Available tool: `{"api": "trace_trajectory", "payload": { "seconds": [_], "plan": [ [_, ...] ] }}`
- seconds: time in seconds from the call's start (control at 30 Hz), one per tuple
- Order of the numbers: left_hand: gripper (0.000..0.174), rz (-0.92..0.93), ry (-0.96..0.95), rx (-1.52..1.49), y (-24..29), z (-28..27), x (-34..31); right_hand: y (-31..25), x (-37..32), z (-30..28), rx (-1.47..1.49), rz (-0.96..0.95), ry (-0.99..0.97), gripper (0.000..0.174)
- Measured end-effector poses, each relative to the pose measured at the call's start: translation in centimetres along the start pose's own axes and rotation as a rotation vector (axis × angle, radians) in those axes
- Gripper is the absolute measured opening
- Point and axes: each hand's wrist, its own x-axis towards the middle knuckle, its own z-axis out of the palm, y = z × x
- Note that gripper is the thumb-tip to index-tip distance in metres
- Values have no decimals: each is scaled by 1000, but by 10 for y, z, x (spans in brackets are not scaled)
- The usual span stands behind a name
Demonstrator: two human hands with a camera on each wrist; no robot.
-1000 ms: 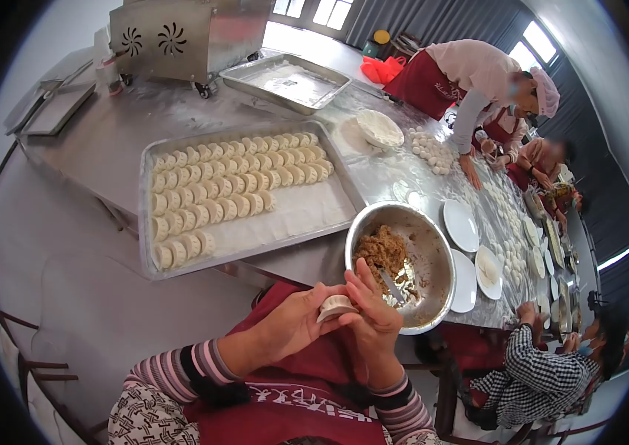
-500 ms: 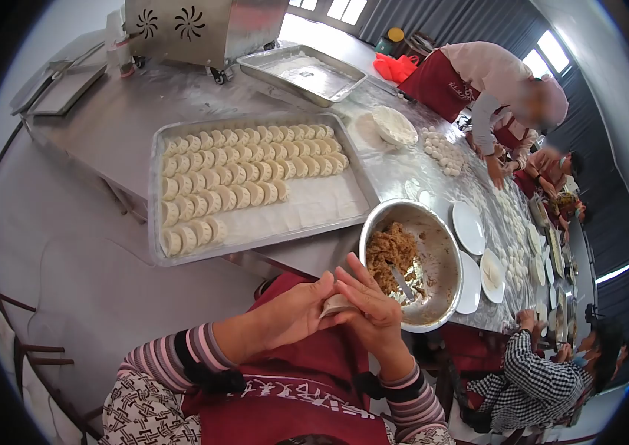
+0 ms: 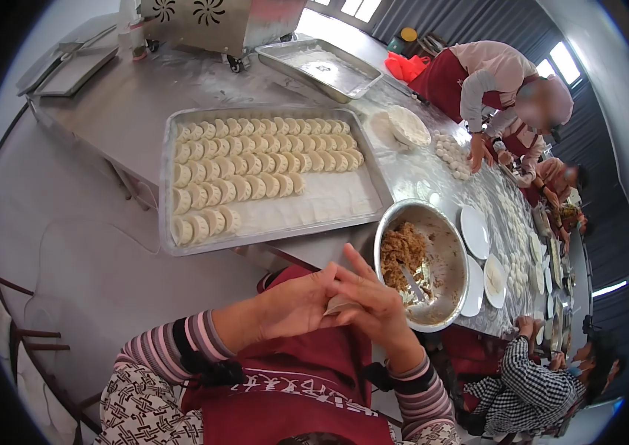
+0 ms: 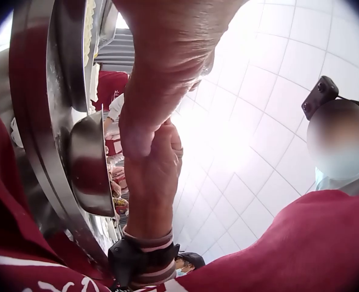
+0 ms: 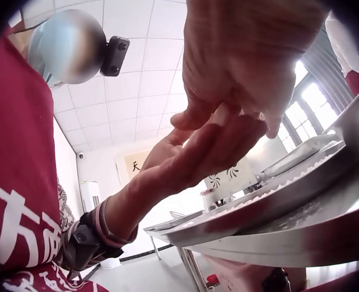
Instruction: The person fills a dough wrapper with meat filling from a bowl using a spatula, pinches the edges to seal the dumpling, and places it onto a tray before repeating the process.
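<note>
A pale, pleated dumpling (image 3: 340, 304) sits between my two hands, in front of the apron and mostly covered by fingers. My left hand (image 3: 288, 305) pinches it from the left, thumb side up. From the right, my right hand (image 3: 377, 310) pinches its edge, with one finger extended upward. Both wrist views show the hands meeting, the left hand (image 4: 173, 67) and the right hand (image 5: 246, 61) each large in its own view; the dumpling is hidden there. Just beyond the right hand stands a steel bowl (image 3: 446, 259) with brown filling (image 3: 402, 248) and a metal utensil (image 3: 412, 283).
A large metal tray (image 3: 329, 199) with rows of shaped dumplings lies on the steel table (image 3: 118, 122). Another floured tray (image 3: 322, 67) sits behind it. White plates (image 3: 474, 231), a flour bowl (image 3: 409, 126) and dough pieces (image 3: 452, 154) spread rightward. Other people work along the table.
The head view has swung, so tray and bowl appear farther right. My fingers have closed over more of the dumpling. Across the table, a person's hands have moved among the dough pieces.
</note>
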Motion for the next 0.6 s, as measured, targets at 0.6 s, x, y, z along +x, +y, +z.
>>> {"api": "trace_trajectory", "payload": {
  "seconds": [0.6],
  "plan": [
    [66, 111, 202, 126, 4, 9, -20, 5, 4, 20, 171, 21, 92, 58]
  ]
}}
